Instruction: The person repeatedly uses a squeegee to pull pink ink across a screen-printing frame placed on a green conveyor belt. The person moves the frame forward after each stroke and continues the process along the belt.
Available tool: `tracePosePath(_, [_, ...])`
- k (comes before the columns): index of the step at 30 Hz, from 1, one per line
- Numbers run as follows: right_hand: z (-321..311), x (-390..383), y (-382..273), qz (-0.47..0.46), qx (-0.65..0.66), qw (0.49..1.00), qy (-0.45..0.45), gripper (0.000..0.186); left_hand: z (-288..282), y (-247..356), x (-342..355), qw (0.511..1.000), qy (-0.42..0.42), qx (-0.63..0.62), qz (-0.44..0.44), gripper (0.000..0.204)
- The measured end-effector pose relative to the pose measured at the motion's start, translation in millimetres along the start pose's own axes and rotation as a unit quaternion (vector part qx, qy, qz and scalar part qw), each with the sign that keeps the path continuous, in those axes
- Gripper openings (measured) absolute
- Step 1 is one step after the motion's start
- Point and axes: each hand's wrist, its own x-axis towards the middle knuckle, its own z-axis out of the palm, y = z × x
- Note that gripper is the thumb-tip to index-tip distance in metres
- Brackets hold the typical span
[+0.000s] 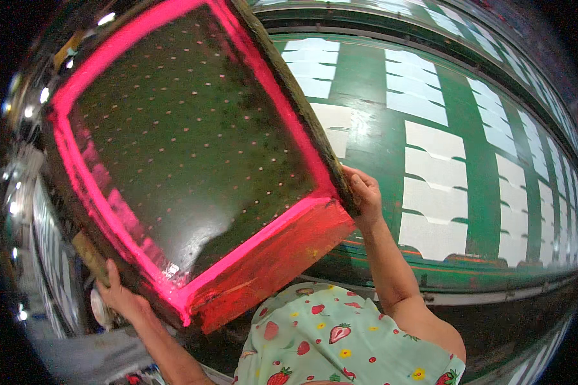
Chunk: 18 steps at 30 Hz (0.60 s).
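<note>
The left hand [127, 301] and right hand [365, 197] were closed on opposite edges of the pink-bordered screen frame [186, 141], both partly hidden (from my distant post, I couldn't tell how tightly). It slanted before the strawberry-print garment [321, 340], left of the green table [380, 157] with rows of white sheets [431, 224].

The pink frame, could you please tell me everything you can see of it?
The frame has pink borders, dark edges and a red strip along its near side. Inside is a dark, partly glossy panel with pale dots. It slants at the view's left, held by the left hand and right hand; material unclear.
</note>
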Motion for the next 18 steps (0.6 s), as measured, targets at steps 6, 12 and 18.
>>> tracePosePath(6, [1.8,-42.3,22.4,-0.069,-0.193,0.971,0.124,0.058,134.5,-118.1,96.8,0.983,-0.163,-0.018,-0.084,0.046])
tracePosePath(12, [36.6,-96.2,56.1,-0.009,-0.308,0.92,0.243,0.063,235.4,-221.0,140.2,0.934,-0.335,-0.023,-0.127,0.037])
tracePosePath(18, [47.3,-138.2,69.9,0.058,-0.335,0.868,0.361,0.065,280.7,-277.0,112.3,0.895,-0.414,-0.039,-0.159,0.037])
